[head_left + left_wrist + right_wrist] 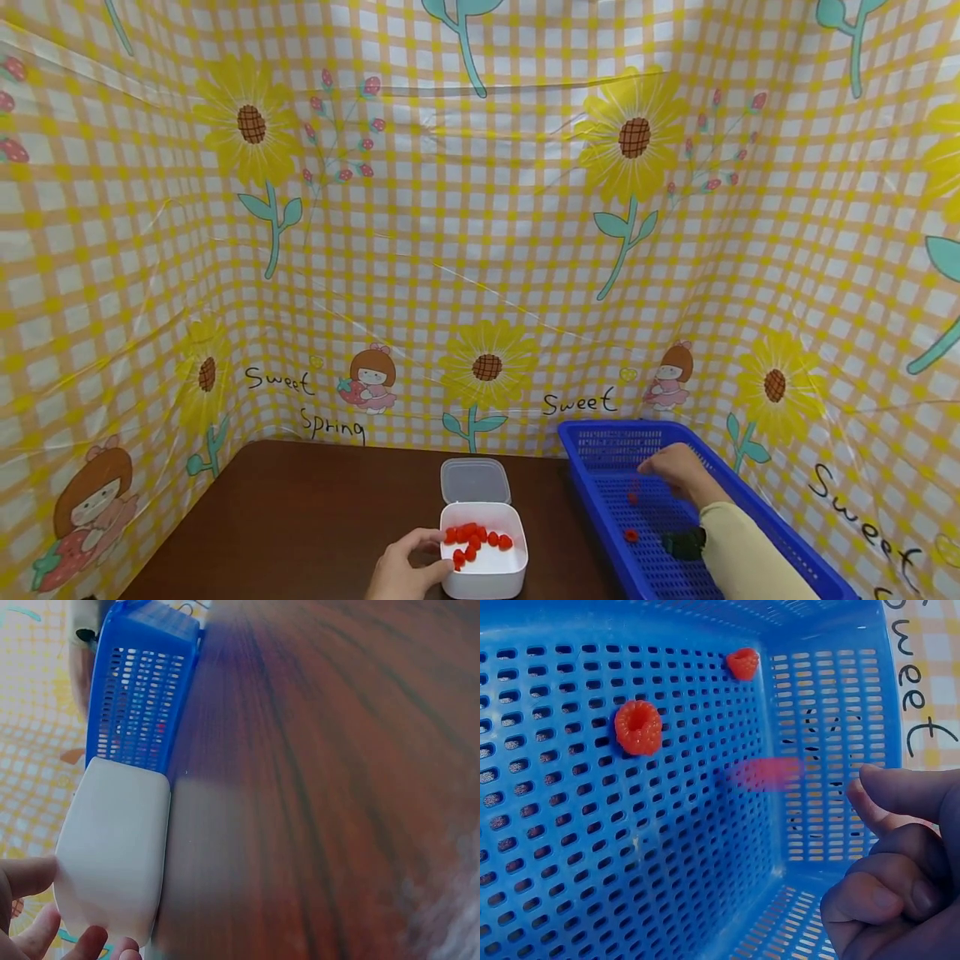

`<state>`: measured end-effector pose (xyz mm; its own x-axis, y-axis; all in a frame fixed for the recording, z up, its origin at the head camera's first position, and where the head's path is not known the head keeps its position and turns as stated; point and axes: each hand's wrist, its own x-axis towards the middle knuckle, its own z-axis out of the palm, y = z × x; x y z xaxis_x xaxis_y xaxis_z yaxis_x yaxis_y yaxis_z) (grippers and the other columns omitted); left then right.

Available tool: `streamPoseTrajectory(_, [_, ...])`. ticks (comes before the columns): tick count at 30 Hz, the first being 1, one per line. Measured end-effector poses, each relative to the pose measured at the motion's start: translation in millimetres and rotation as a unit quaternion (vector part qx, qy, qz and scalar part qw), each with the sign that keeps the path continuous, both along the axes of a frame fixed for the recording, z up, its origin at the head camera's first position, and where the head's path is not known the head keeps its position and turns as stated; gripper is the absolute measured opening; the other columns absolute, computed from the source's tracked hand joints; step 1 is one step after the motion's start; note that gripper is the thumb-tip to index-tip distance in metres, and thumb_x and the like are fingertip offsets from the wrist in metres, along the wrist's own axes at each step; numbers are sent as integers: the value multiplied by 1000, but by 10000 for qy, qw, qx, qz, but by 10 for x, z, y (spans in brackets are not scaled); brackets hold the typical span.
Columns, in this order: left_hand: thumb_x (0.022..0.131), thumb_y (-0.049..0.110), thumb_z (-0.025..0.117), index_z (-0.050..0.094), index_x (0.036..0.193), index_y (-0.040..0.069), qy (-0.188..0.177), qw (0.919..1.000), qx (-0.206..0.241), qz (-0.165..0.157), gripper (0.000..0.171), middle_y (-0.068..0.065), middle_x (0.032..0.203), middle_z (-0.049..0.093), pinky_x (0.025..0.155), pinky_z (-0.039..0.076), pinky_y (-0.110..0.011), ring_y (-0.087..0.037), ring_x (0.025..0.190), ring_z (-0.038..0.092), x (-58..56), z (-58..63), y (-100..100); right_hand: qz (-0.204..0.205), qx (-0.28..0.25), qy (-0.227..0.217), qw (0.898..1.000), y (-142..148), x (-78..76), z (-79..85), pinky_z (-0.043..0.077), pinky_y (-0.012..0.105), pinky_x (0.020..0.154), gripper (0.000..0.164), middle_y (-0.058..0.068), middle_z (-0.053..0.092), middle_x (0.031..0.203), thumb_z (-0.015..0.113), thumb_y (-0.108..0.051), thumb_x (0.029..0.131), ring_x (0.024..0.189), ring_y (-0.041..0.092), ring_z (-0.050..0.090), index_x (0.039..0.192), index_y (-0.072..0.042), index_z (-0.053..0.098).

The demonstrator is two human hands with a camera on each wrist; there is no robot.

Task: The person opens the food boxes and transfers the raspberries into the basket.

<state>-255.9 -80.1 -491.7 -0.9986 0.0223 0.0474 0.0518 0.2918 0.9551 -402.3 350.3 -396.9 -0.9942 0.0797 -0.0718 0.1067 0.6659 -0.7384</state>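
My left hand [408, 567] touches the left side of a white box [487, 587], thumb and fingertips against its wall. Several red raspberries [474, 540] lie inside the box. In the left wrist view the fingertips [91, 941] are right at the edge of the white box [116, 847]. Over the far part of a blue basket [600, 521] is my right hand [678, 468], thumb and index close together, the other fingers curled. A blurred red raspberry [766, 774] is apart from the fingers, in mid-air. Two raspberries, one nearer [639, 727] and one farther [742, 664], lie on the basket floor.
Behind the box sits its translucent lid [475, 481]. The brown table [300, 517] extends to the left. A checked sunflower cloth [480, 250] hangs around the back and sides. The basket's raised walls stand around the right hand.
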Motion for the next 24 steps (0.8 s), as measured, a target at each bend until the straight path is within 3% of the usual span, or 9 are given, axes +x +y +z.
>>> streamPoseTrajectory(6, [84, 19, 80, 69, 114, 3, 218, 9997, 25, -116, 36, -13, 103, 71, 75, 58, -40, -19, 80, 67, -14, -8, -12, 190, -21, 165, 9997, -65, -16, 30, 27, 25, 46, 43, -9, 23, 55, 70, -12, 88, 47, 7, 20, 59, -19, 39])
streamPoseTrajectory(8, [84, 18, 79, 69, 114, 1, 268, 9994, 58, -203, 36, -14, 104, 72, 75, 59, -42, -20, 81, 68, -24, -18, -15, 242, 8, 224, 9995, -123, -14, 46, 28, 25, 45, 30, -9, 25, 54, 70, -13, 87, 45, 8, 21, 61, -11, 56])
streamPoseTrajectory(11, [84, 18, 79, 69, 114, 1, 272, 9993, 132, -229, 36, -15, 104, 71, 75, 59, -42, -21, 81, 68, -28, -29, -15, 416, 44, 333, 9986, -227, 5, 90, 30, 26, 45, 17, -8, 27, 54, 71, -15, 88, 44, 8, 23, 85, 1, 73])
streamPoseTrajectory(13, [84, 18, 80, 69, 115, 2, 213, 9995, 176, -182, 37, -13, 104, 71, 74, 59, -40, -20, 80, 67, -26, -23, -12, 570, -18, 442, 9974, -308, 24, 134, 31, 27, 46, 26, -6, 42, 57, 71, -15, 88, 44, 8, 25, 104, 5, 75])
streamPoseTrajectory(15, [84, 19, 80, 69, 116, 3, 136, 9997, 174, -125, 37, -12, 104, 71, 74, 59, -39, -19, 79, 66, -18, -4, -7, 737, -54, 496, 9960, -389, 49, 179, 31, 26, 46, 31, -3, 57, 66, 71, -16, 89, 43, 7, 25, 109, 7, 73])
streamPoseTrajectory(18, [85, 19, 80, 69, 116, 4, 13, 9999, 129, -69, 37, -10, 104, 70, 73, 58, -38, -18, 78, 66, -2, 16, 1, 918, -186, 505, 9943, -521, 93, 238, 30, 26, 44, 33, 2, 68, 77, 71, -16, 90, 42, 7, 24, 112, 8, 72])
streamPoseTrajectory(22, [85, 20, 80, 69, 116, 6, -72, 10000, 65, -20, 36, -8, 104, 70, 74, 57, -37, -18, 79, 65, 9, 24, 7, 985, -377, 328, 9939, -705, 137, 296, 28, 24, 43, 34, -7, 53, 59, 72, -20, 91, 41, 6, 22, 115, 4, 72])
streamPoseTrajectory(24, [85, 21, 80, 69, 117, 6, -112, 9999, 77, -23, 36, -8, 104, 70, 74, 57, -37, -18, 78, 65, 15, 22, 9, 1018, -434, 272, 9935, -793, 165, 315, 28, 24, 43, 33, -8, 50, 59, 71, -21, 92, 42, 6, 21, 116, 2, 72])
